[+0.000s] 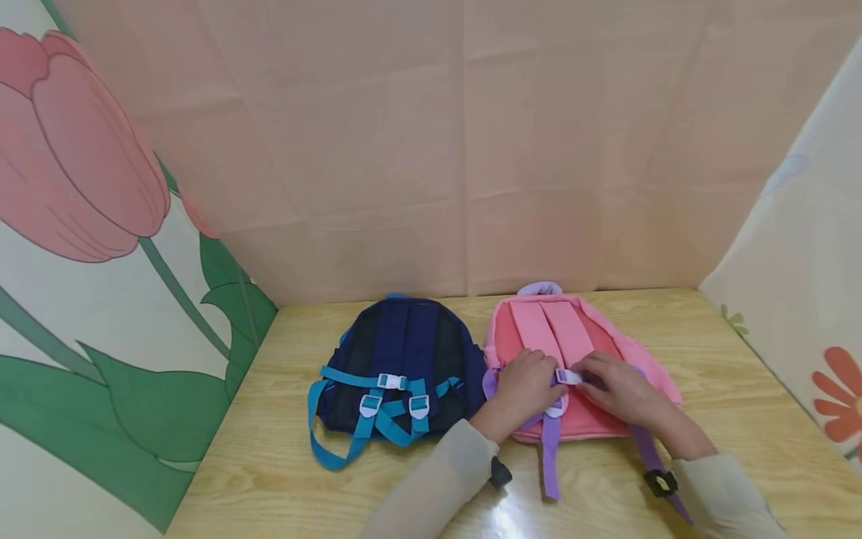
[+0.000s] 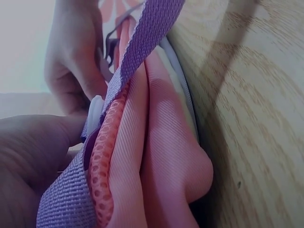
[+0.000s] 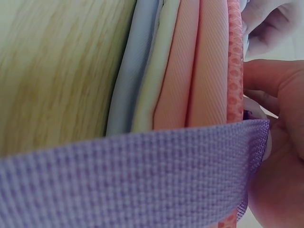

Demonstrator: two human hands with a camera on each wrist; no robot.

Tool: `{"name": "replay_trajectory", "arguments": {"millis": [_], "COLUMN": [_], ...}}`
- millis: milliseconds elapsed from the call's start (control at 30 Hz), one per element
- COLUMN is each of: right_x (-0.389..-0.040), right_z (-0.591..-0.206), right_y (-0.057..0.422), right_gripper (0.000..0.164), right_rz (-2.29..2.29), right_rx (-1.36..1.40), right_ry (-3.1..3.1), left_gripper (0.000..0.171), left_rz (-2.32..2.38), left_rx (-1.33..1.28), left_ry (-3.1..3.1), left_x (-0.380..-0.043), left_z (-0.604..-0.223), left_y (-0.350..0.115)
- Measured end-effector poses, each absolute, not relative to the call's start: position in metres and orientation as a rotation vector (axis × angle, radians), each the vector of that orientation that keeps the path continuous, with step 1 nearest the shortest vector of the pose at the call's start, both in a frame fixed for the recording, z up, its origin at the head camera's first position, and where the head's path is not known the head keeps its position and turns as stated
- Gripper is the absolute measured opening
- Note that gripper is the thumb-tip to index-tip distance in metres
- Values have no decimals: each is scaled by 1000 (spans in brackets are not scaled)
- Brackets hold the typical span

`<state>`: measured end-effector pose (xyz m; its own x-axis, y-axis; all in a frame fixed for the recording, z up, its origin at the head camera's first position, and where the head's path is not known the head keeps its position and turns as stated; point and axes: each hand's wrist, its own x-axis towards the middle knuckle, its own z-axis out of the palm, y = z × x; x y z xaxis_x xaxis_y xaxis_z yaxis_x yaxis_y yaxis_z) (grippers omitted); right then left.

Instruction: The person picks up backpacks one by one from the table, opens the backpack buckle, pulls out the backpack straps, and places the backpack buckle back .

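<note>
A pink backpack (image 1: 592, 329) lies with its strap side up on the table. Across its middle sits a small white side-release buckle (image 1: 569, 376) on purple webbing. My left hand (image 1: 525, 385) pinches the buckle's left end with curled fingers. From the other side my right hand (image 1: 626, 389) grips its right end, fingers bent round the webbing. Up close in the left wrist view, a purple strap (image 2: 137, 47) crosses the pink side of the bag. Another purple strap (image 3: 142, 175) fills the lower right wrist view. The fingers hide part of the buckle.
A navy backpack (image 1: 404, 337) with blue straps (image 1: 333, 457) and a fastened white buckle (image 1: 391, 382) lies left of the pink one. Purple strap ends (image 1: 551, 464) hang toward the front over the wooden table (image 1: 269, 464). A beige sheet (image 1: 465, 150) backs the table.
</note>
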<state>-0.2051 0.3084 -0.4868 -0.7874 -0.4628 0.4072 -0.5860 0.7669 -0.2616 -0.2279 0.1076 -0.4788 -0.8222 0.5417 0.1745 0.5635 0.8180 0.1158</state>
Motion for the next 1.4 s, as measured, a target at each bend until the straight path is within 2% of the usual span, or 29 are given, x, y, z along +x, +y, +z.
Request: {"name": "replay_trajectory", "arguments": {"millis": [1400], "right_x": [-205], "right_z": [-490], "right_y": [310], "right_gripper": [22], "right_rz": [463], "right_rx": [805], "right_ry": [-2624], "left_gripper": [19], "left_rz": [-522], "left_rx": [-820], "left_ry": [-2890], "left_x": [-231], "left_z": [-481], "left_y": [107]}}
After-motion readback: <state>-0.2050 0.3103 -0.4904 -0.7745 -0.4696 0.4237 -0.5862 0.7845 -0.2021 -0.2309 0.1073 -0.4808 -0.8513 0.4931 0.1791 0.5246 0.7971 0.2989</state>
